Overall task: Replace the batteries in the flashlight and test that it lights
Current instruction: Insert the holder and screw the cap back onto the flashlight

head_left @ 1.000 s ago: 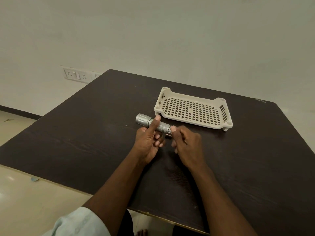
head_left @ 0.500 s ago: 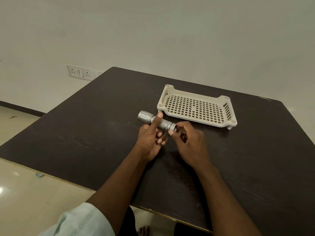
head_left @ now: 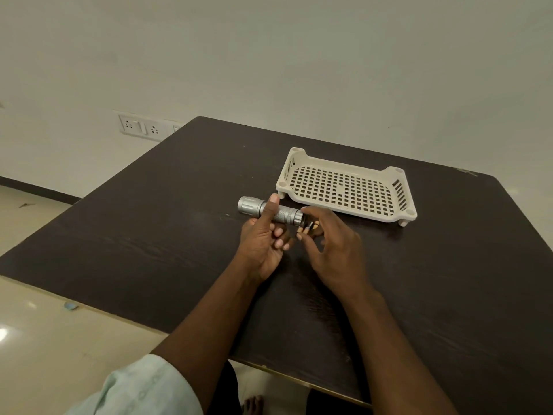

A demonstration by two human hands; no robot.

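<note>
A silver flashlight (head_left: 283,212) lies level above the dark table (head_left: 155,223), its wide head pointing left. My left hand (head_left: 263,244) grips its barrel, thumb over the top. Just past the flashlight's right end, a small black-and-gold battery pack (head_left: 308,227) sticks out. My right hand (head_left: 332,244) pinches it between thumb and fingertips. How much of the pack is still inside the barrel is hidden by my fingers.
A cream perforated plastic tray (head_left: 404,190) stands on short legs just behind my hands, nothing in it. A wall socket plate (head_left: 140,127) sits on the wall at the left. The table's front edge runs close to my forearms.
My right hand has drawn back to the right from the flashlight's end, and the battery pack now shows between the fingers. My left hand keeps its grip on the barrel.
</note>
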